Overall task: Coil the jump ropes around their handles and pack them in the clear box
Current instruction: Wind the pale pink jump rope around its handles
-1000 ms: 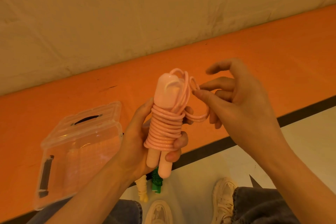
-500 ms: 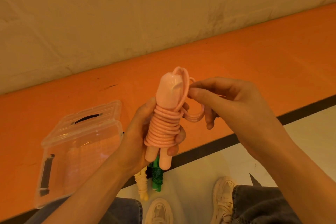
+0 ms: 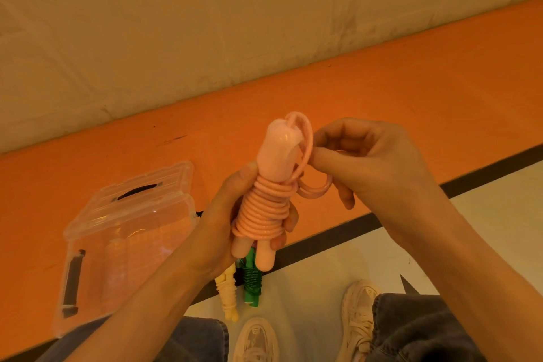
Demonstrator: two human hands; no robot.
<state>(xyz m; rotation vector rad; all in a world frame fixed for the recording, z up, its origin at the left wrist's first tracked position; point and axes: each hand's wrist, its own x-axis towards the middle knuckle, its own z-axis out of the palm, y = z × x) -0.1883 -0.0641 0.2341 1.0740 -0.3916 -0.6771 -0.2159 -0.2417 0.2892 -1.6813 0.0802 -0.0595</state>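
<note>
My left hand [image 3: 226, 223] grips a pink jump rope [image 3: 264, 206], its two handles held upright side by side with the cord coiled tightly around them. My right hand [image 3: 373, 164] pinches the loose end of the pink cord beside the top of the handles, a small loop hanging under its fingers. The clear box [image 3: 123, 247] stands open on the orange floor to the left, its lid tipped back; I cannot tell what is in it. A coiled yellow jump rope [image 3: 227, 294] and a coiled green jump rope [image 3: 251, 282] lie on the floor below my left hand.
An orange floor band [image 3: 411, 103] runs in front of a pale wall [image 3: 205, 23]. A black line borders the white floor [image 3: 484, 214] on the right. My two pale sneakers [image 3: 358, 311] and denim-clad knees are at the bottom.
My right hand went from spread fingers to a closed pinch on the cord end and moved in against the handle tops. The hanging loop has grown smaller. My left hand kept its grip.
</note>
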